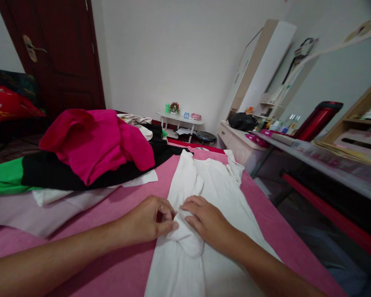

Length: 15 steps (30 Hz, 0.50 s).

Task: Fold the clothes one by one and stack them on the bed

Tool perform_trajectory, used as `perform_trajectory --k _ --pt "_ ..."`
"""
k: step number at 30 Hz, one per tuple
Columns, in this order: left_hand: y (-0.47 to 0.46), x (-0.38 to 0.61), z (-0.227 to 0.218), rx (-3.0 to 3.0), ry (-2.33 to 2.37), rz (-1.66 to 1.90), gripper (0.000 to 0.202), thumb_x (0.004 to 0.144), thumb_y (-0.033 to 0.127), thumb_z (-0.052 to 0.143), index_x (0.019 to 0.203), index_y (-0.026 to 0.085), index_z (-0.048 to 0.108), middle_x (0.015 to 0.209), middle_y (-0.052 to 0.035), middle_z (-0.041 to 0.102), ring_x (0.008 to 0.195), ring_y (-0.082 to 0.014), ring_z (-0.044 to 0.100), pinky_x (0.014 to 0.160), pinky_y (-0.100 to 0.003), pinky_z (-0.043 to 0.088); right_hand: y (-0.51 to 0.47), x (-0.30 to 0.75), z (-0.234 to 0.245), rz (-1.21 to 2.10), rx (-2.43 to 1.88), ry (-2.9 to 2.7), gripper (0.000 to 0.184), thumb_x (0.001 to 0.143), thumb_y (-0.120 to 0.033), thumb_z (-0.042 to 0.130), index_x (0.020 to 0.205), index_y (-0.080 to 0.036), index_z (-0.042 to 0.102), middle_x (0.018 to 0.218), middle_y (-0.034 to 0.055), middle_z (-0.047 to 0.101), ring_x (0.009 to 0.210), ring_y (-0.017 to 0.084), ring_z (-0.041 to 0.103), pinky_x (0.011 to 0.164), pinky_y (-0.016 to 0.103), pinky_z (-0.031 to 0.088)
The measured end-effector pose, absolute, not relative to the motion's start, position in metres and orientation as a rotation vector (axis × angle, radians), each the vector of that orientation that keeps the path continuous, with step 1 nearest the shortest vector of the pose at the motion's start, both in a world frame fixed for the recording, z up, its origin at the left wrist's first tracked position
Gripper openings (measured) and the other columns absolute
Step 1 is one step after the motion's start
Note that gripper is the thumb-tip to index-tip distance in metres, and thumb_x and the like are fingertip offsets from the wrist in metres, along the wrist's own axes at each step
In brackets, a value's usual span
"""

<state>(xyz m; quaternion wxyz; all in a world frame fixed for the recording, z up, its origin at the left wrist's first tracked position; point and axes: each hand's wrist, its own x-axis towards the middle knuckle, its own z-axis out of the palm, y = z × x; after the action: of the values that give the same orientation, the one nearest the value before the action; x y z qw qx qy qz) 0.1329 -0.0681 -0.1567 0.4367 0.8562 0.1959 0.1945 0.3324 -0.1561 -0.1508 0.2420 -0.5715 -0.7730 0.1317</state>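
Note:
A white long-sleeved shirt [225, 185] lies spread on the pink bed cover [117, 264] in front of me. One side, with its sleeve, is folded inward over the body, and a bunched piece of white cloth sits between my hands. With thumb and fingers, my left hand [150, 218] pinches the edge of this bunched cloth from the left. Across from it, my right hand [212, 222] rests on the shirt, its fingers curled over the same cloth. The fingertips of both hands nearly meet.
To the left is a clothes pile with a bright pink garment [99, 144] on top of black and green clothing [6, 175]. A cluttered desk [324, 161] stands close on the right. Behind are a small white table [179, 119] and a round stool [205, 136].

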Motion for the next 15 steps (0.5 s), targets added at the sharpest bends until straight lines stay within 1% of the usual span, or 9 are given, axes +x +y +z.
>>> perform_trajectory --k 2,4,5,6,7,9,12,15 --pt "-0.065 0.139 -0.151 2.163 0.608 0.59 0.025 0.083 0.031 0.058 0.064 0.015 0.063 0.067 -0.0007 0.063 0.062 -0.0121 0.056 0.06 -0.022 0.041 -0.146 0.352 -0.148 0.435 -1.568 -1.956 0.02 0.078 -0.013 0.058 0.093 -0.02 0.071 0.096 0.0038 0.066 0.092 0.017 0.06 0.085 0.029 0.046" --pt "-0.061 0.149 -0.142 2.193 0.658 0.746 0.016 0.083 0.026 0.056 0.075 0.016 0.065 0.075 -0.0011 0.065 0.068 -0.013 0.058 0.063 -0.023 0.042 -0.127 0.385 -0.145 0.46 -1.622 -1.56 0.014 0.072 -0.014 0.063 0.082 -0.019 0.071 0.088 0.0024 0.067 0.078 0.014 0.061 0.076 0.026 0.049" --pt "-0.06 0.154 -0.139 2.206 0.631 0.807 0.012 0.083 0.024 0.056 0.082 0.017 0.066 0.082 -0.0017 0.066 0.074 -0.0137 0.059 0.068 -0.023 0.043 -0.117 0.406 -0.144 0.447 -1.646 -1.315 0.014 0.069 -0.014 0.065 0.082 -0.018 0.07 0.087 0.0023 0.066 0.072 0.013 0.06 0.069 0.024 0.05" --pt "-0.059 0.16 -0.138 2.223 0.571 0.836 0.012 0.082 0.022 0.057 0.088 0.017 0.066 0.089 -0.0025 0.066 0.081 -0.0145 0.06 0.074 -0.024 0.044 -0.107 0.428 -0.144 0.429 -1.648 -1.038 0.02 0.064 -0.013 0.068 0.083 -0.017 0.069 0.087 0.002 0.066 0.067 0.012 0.059 0.063 0.022 0.05" --pt "-0.059 0.165 -0.138 2.245 0.49 0.821 0.014 0.081 0.021 0.057 0.091 0.018 0.067 0.094 -0.003 0.066 0.085 -0.0151 0.06 0.078 -0.025 0.044 -0.098 0.449 -0.144 0.394 -1.648 -0.875 0.026 0.063 -0.012 0.068 0.088 -0.017 0.067 0.088 0.0017 0.064 0.064 0.011 0.058 0.058 0.021 0.049" --pt "-0.06 0.176 -0.145 2.295 0.329 0.686 0.014 0.08 0.02 0.058 0.09 0.018 0.069 0.092 -0.0028 0.067 0.087 -0.0151 0.06 0.08 -0.025 0.044 -0.085 0.488 -0.146 0.375 -1.641 -0.657 0.032 0.06 -0.006 0.066 0.091 -0.016 0.061 0.08 0.0004 0.062 0.058 0.01 0.057 0.052 0.02 0.05" --pt "-0.062 0.19 -0.166 2.351 0.295 0.532 0.009 0.076 0.018 0.061 0.078 0.019 0.07 0.081 -0.0014 0.066 0.078 -0.0139 0.059 0.072 -0.023 0.043 -0.074 0.53 -0.152 0.426 -1.594 -0.486 0.029 0.06 0.0 0.064 0.082 -0.016 0.054 0.071 -0.0014 0.059 0.058 0.011 0.059 0.055 0.023 0.055" --pt "-0.06 0.198 -0.18 2.349 0.415 0.529 0.005 0.071 0.02 0.066 0.075 0.019 0.069 0.08 -0.0005 0.064 0.074 -0.0134 0.057 0.067 -0.022 0.041 -0.066 0.552 -0.157 0.472 -1.515 -0.37 0.024 0.063 0.001 0.063 0.075 -0.016 0.05 0.072 -0.0002 0.058 0.066 0.012 0.061 0.062 0.021 0.057"
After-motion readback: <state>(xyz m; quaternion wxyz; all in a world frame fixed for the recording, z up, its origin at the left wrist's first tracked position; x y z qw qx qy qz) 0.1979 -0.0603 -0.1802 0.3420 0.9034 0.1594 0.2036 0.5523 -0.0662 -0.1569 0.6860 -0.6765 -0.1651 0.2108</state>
